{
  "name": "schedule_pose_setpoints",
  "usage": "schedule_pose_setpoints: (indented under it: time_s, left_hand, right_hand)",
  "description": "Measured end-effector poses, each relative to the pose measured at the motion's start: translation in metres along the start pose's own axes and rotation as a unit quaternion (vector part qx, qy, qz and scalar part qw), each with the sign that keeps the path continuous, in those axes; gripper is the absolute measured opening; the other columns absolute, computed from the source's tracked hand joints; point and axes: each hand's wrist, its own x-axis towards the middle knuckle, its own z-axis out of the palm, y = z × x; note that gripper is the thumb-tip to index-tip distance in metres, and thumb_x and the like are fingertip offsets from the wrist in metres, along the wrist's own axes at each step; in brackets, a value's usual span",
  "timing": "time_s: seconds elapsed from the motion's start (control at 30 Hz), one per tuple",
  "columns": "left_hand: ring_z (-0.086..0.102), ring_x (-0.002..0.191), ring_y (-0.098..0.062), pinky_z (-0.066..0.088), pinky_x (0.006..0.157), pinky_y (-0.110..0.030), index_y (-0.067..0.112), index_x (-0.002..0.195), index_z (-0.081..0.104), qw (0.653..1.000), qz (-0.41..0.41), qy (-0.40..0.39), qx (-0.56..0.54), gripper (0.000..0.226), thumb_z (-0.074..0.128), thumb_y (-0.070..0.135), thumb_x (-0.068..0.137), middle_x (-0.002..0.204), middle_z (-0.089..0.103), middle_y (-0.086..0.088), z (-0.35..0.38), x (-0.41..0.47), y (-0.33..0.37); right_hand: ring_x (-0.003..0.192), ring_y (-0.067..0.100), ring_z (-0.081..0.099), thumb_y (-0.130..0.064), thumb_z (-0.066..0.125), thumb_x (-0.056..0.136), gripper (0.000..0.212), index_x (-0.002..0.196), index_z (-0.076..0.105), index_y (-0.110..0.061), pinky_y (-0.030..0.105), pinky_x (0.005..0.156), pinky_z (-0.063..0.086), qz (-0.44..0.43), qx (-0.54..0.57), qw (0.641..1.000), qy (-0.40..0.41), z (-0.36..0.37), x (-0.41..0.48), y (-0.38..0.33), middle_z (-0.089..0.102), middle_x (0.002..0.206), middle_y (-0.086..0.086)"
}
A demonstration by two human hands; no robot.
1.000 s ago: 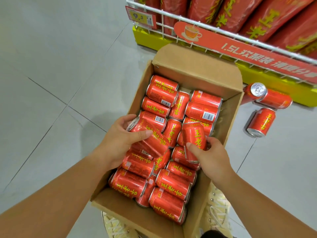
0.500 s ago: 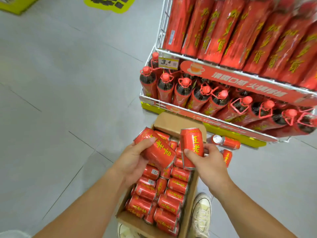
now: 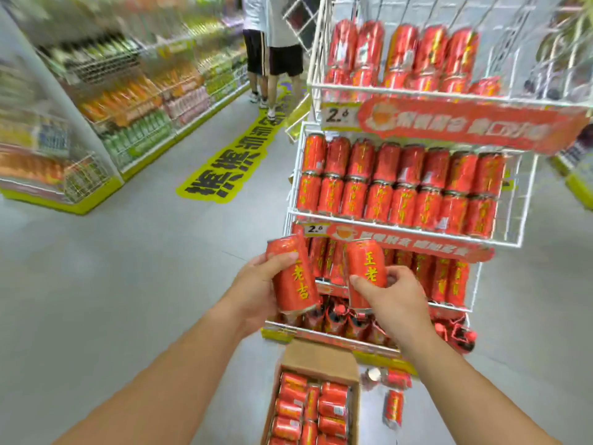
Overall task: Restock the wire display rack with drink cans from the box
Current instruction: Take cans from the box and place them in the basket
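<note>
My left hand [image 3: 256, 290] grips a red drink can [image 3: 293, 274] with yellow lettering, tilted slightly left. My right hand [image 3: 391, 300] holds a second red can [image 3: 365, 268] upright. Both cans are raised in front of the white wire display rack [image 3: 398, 231], level with its third tier. The rack's upper tiers hold rows of the same red cans. Below my arms the open cardboard box [image 3: 321, 358] sits on the floor, packed with several red cans lying flat.
Loose red cans [image 3: 394, 409] lie on the grey floor right of the box. A long shelf of bottled drinks [image 3: 122, 101] lines the aisle at left. Two people's legs [image 3: 276, 59] stand far down the aisle. A yellow floor sticker [image 3: 231, 168] runs beside the rack.
Both hands have lifted their cans out of the box and up in front of the rack. My view has swung upward from the box to the rack's upper tiers.
</note>
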Motion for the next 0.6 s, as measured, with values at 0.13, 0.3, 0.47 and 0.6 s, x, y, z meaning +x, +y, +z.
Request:
schedule_pose_setpoints:
  time_s: [0.13,0.3,0.47,0.6]
  left_hand:
    - [0.073,0.088,-0.023,0.058,0.087,-0.053,0.013,0.117,0.070,0.998,0.060,-0.017,0.027,0.044,0.076,0.032,0.079,0.104,0.076,-0.011,0.041,-0.024,0.080]
    - [0.072,0.074,-0.015,0.063,0.068,-0.040,0.017,0.109,0.071,0.991,0.130,-0.027,0.028,0.020,0.072,0.024,0.089,0.096,0.074,-0.004,0.101,-0.043,0.166]
    - [0.073,0.065,-0.012,0.057,0.050,-0.027,0.009,0.116,0.070,0.985,0.167,-0.045,0.025,0.027,0.071,0.018,0.091,0.089,0.076,-0.004,0.166,-0.044,0.229]
    - [0.075,0.071,-0.013,0.058,0.055,-0.028,0.009,0.114,0.073,0.978,0.198,-0.057,0.041,0.030,0.076,0.021,0.087,0.093,0.079,-0.005,0.218,-0.017,0.268]
  right_hand:
    - [0.079,0.017,0.063,-0.040,0.085,0.073,0.042,0.097,0.058,-0.019,0.034,0.078,0.048,-0.039,0.012,0.998,0.044,-0.044,0.000,-0.084,0.065,0.085,-0.007]
    - [0.078,0.013,0.062,-0.041,0.086,0.073,0.044,0.101,0.060,-0.019,0.031,0.075,0.046,-0.100,0.034,0.990,0.090,-0.104,0.005,-0.165,0.067,0.087,-0.006]
    - [0.076,0.006,0.062,-0.043,0.082,0.074,0.031,0.089,0.063,-0.025,0.030,0.070,0.045,-0.138,0.036,0.984,0.108,-0.163,0.029,-0.221,0.067,0.083,-0.012]
    - [0.077,0.011,0.065,-0.043,0.081,0.076,0.031,0.095,0.065,-0.026,0.030,0.068,0.050,-0.146,0.049,0.982,0.113,-0.209,0.069,-0.250,0.069,0.084,-0.009]
